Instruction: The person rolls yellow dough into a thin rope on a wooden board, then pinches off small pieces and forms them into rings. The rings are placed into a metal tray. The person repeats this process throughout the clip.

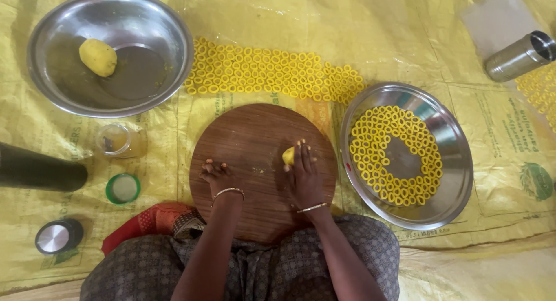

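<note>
Pinching one dough piece (288, 155), right hand (304, 176); left hand (215, 172) curled, empty, on one board (255, 133).

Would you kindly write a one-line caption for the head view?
Right hand presses a yellow dough piece on a round wooden board, left hand beside it.

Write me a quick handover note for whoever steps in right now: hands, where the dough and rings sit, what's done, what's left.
Left hand: fingertips down on the round wooden board, holding nothing.
Right hand: fingers on a small yellow dough piece on the board.
Done: dough rings on the steel plate and rows of rings on the yellow sheet.
Left: dough lump in the steel bowl.
</note>
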